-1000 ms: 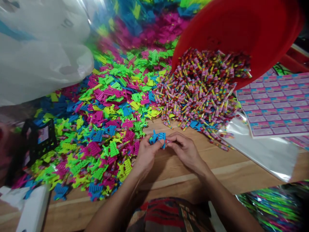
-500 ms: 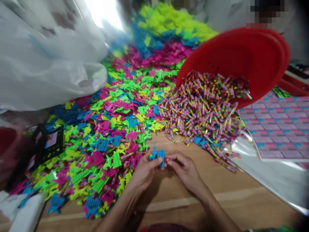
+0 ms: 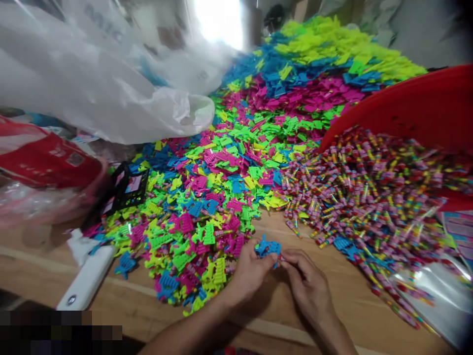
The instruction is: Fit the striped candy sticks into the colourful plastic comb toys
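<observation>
My left hand pinches a flat blue plastic toy piece above the wooden table. My right hand meets it from the right, its fingertips on a small striped tube at the piece's edge. The tube's length is mostly hidden by my fingers. Just left of my hands lies a large spread of neon pink, green, yellow and blue plastic pieces. To the right, a heap of striped candy-like tubes spills from a tilted red plastic basin.
A taller pile of sorted neon pieces rises behind. A white plastic bag bulges at the back left, near a small black crate. A white bar-shaped object lies at the table's left, and a clear plastic sheet lies at the right.
The view has swung left, so the basin and tubes sit further right and more of the back pile shows. My hands keep the same pinch on the blue piece.
</observation>
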A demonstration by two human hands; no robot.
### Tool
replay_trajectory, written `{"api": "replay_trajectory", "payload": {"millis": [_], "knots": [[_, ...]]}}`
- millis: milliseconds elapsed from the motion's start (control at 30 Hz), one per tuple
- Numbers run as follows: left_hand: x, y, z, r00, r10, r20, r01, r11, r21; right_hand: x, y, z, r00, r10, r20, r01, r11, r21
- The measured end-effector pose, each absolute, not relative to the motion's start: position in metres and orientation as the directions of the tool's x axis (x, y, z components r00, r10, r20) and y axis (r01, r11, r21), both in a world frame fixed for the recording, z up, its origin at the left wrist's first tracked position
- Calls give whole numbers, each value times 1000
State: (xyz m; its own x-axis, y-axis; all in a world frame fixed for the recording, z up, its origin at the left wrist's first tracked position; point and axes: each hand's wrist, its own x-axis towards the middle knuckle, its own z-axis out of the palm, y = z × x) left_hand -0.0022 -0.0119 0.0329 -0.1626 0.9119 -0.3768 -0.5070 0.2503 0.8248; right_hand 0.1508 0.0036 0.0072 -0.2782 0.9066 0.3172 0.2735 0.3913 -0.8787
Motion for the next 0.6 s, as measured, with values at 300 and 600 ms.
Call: {"api": "replay_trajectory", "payload": {"millis": [300, 600], "knots": [[-20, -12, 31, -177, 883, -434, -531, 286, 798, 132, 4, 9, -355, 867, 350, 286, 457, -842], [-22, -15, 25, -185, 888, -421, -421, 316, 850, 125, 1, 8, -374, 877, 303, 340, 433, -835]]}}
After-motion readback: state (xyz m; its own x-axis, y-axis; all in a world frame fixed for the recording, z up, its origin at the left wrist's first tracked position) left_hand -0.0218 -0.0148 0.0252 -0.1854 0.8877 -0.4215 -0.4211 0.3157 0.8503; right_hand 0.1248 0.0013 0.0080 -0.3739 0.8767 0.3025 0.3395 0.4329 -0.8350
